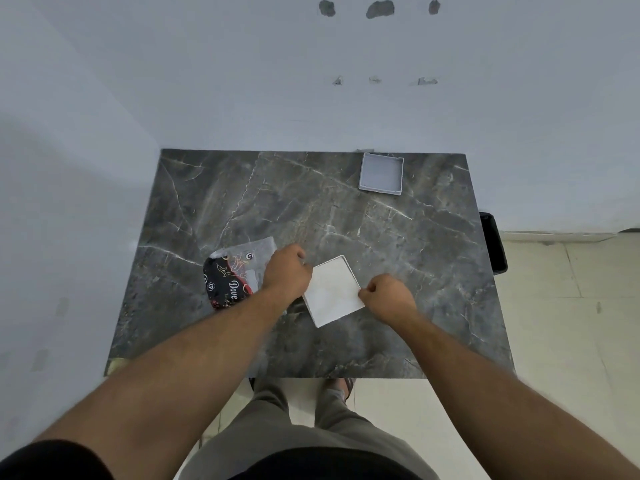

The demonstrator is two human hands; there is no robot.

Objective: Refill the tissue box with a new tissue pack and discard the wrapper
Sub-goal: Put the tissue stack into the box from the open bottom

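Your left hand (287, 270) and right hand (389, 294) are curled, pinching opposite edges of the white tissue box (334, 291) at frame centre. Its long axis runs from lower left up toward upper right, tilted. Uneven pull could skew it. The wrapper (232, 275) beside your left wrist might slide off the table (346, 216).

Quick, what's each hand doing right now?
Left hand: closed, gripping the white tissue box at its left edge.
Right hand: closed, pinching the box's right edge.
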